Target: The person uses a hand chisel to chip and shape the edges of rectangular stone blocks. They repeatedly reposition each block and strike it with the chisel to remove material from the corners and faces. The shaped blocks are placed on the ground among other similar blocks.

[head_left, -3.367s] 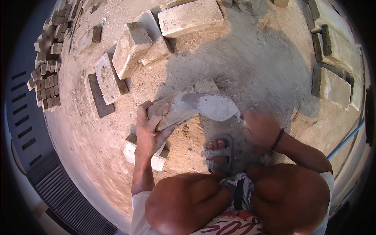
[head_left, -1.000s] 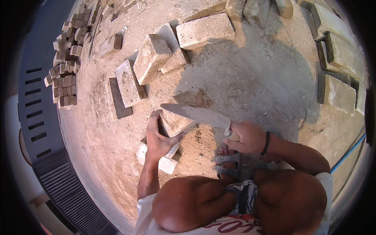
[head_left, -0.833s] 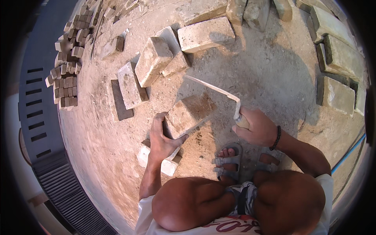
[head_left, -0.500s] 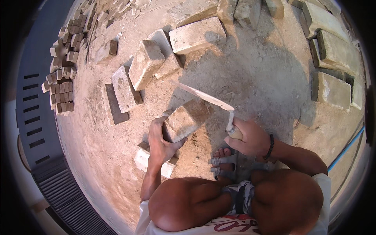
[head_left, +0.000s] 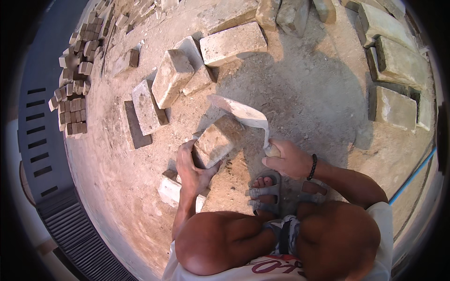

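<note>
A tan, rough-faced brick (head_left: 218, 141) is gripped at its near left end by my left hand (head_left: 193, 164), thumb on the near side and fingers round the far side. It is held tilted above the sandy ground. My right hand (head_left: 287, 159) is closed round the wooden handle of a trowel (head_left: 243, 114). The trowel's blade points away to the left, just beyond the brick's far right edge; whether it touches the brick I cannot tell. Beneath my left wrist lies a pale block (head_left: 169, 191), partly hidden by the arm.
Several loose blocks lie beyond my hands, among them a long pale one (head_left: 233, 44) and a leaning one (head_left: 173, 77). More blocks (head_left: 393, 107) stand at the right, near a blue hose (head_left: 412, 175). Stacked bricks (head_left: 74, 114) line the far left beside a dark gate (head_left: 40, 140).
The trowel has turned so that more of its blade's flat face shows. My right hand has shifted slightly left. The brick stays in my left hand in nearly the same place.
</note>
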Demonstrator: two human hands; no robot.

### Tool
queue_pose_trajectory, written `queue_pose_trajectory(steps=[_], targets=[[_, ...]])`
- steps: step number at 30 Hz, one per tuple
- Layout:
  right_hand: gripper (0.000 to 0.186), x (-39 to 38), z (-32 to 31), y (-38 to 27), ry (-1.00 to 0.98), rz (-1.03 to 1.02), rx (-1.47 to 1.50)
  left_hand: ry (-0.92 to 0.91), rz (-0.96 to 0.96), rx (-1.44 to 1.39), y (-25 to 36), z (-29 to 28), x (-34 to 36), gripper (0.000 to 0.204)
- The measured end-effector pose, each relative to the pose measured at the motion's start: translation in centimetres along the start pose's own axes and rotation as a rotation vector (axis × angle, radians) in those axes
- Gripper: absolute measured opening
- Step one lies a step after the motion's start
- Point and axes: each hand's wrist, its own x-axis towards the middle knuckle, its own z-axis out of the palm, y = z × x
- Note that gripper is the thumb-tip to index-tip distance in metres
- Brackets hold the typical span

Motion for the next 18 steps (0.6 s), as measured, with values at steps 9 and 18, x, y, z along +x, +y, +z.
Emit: queue_pose_trajectory(steps=[9, 18], targets=[[0.023, 3.1, -2.2, 1.1, -0.014, 0.460, -0.128, 0.063, -0.008, -0.057, 0.4, 0.4, 0.1, 0.084], [0.034, 3.6, -2.2, 0.3, -0.038, 0.345, -0.214, 0.013, -0.093, -0.036, -0.3, -0.1, -0.7, 0.086]])
